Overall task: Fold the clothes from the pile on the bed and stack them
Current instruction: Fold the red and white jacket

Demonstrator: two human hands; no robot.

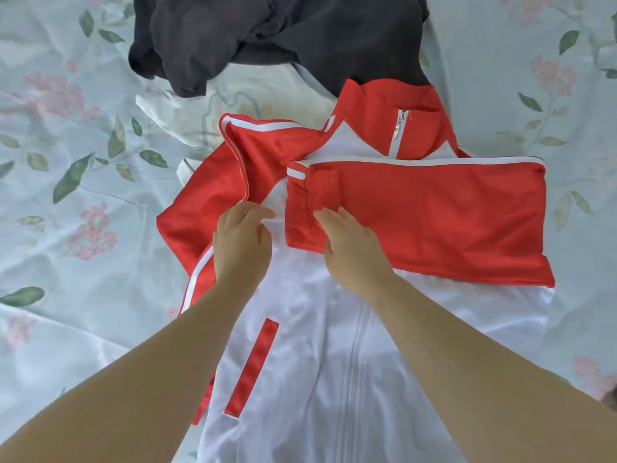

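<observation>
Your R hand is flat on the folded sleeve; L hand curled, grip unclear. Pull the other sleeve fast & the fold may slip.

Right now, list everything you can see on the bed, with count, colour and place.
jacket: one, white body with red sleeves and collar, zipped, lying front up mid-bed.
sleeve: one, red with a white stripe, folded across the jacket's chest from the right of the view.
dark clothes: crumpled heap, count unclear, dark grey, far edge beyond the collar.
pale garment: one, off-white with a faint outline print, between the heap and the jacket.
sheet: one, pale blue with pink flowers and green leaves, under everything.
left hand: fingers curled at the chest, grip unclear.
right hand: rests on the folded sleeve near its cuff.
</observation>
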